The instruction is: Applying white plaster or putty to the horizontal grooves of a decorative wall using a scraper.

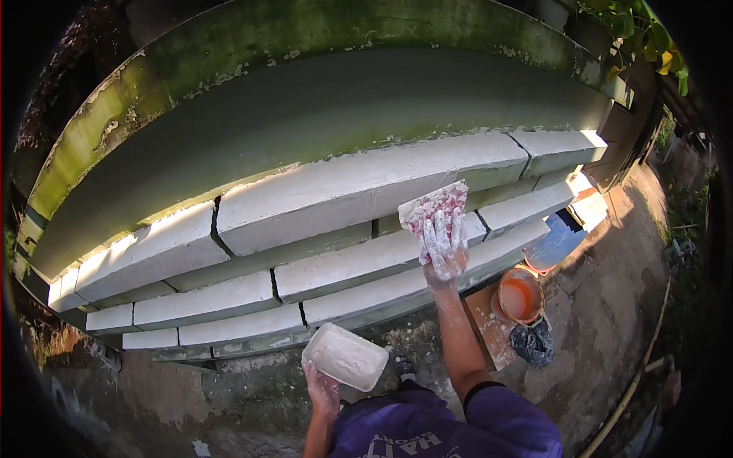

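Observation:
My right hand (441, 248), coated in white paste, grips a flat pink spreader (434, 202) smeared with white, held against the lower edge of the upper white block step (359, 187). Below and left, my left hand (322, 389) grips a rectangular white tray (347, 355) with pale paste in it. Lower tiers of white blocks (366, 271), divided by dark gaps, run beneath the upper step.
A green, mossy curved wall (321, 84) rises behind the steps. At my right are an orange bucket (521, 294), a dark plastic bag (531, 343), a board (492, 336) and a blue container (553, 240). A long pole (641, 366) lies farther right. Leaves hang at top right.

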Available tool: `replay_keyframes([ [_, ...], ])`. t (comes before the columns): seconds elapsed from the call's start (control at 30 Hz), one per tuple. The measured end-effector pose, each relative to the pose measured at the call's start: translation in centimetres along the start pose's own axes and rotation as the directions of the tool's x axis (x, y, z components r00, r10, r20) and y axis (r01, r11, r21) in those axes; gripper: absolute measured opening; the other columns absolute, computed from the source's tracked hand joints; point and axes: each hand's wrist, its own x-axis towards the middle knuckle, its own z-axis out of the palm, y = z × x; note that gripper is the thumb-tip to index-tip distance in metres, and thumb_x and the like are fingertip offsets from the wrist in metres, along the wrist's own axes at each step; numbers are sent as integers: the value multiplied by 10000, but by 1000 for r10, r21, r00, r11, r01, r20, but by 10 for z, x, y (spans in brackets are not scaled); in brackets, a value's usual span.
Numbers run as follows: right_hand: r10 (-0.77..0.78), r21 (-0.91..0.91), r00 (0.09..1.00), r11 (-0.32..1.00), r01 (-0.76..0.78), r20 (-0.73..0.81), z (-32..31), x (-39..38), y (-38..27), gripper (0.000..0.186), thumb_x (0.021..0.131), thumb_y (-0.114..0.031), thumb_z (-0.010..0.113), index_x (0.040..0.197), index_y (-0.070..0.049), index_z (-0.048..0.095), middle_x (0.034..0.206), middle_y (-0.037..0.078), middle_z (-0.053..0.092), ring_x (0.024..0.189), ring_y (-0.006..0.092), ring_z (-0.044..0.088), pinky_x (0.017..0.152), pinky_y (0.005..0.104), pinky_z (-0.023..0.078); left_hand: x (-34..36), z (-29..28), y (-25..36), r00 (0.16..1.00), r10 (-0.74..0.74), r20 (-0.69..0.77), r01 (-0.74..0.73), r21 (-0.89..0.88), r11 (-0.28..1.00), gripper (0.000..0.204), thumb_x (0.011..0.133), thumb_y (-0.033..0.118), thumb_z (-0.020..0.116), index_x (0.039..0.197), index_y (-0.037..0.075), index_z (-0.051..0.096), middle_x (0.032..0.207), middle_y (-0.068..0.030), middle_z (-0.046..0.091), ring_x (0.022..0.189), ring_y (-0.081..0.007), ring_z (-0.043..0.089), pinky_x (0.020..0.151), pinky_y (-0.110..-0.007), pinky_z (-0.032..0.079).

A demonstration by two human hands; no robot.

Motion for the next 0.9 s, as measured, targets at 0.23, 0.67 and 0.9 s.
replay_keyframes([
  [0.23, 21, -25, 1000, 999, -20, 24, 38, -29, 25, 428, 733, 33, 638, 1146, -67, 685, 1258, 122, 622, 1247, 415, 501, 1041, 575, 387, 2, 8, 2, 1000, 1, -4, -1, -18, 1000, 525, 973, 465, 449, 1388, 153, 372, 1310, -48, 520, 1151, -209, 540, 864, -363, 469],
  [0.67, -15, 9, 999, 1000, 15, 48, 28, 11, -11, 358, 801, -57, 640, 1153, -101, 680, 1282, 134, 600, 1261, 400, 492, 1039, 607, 374, 3, -9, 1, 1000, 6, -10, -6, -8, 1000, 524, 977, 462, 438, 1392, 152, 361, 1323, -47, 509, 1157, -214, 539, 884, -370, 474],
  [0.9, -16, 49, 993, 999, 10, 121, 50, -62, -26, 379, 775, -76, 669, 1153, -102, 684, 1291, 133, 595, 1289, 390, 467, 1052, 620, 348, 0, -9, 7, 998, -7, -61, 5, -34, 999, 529, 974, 460, 447, 1396, 151, 373, 1335, -47, 504, 1157, -211, 540, 864, -362, 475],
])
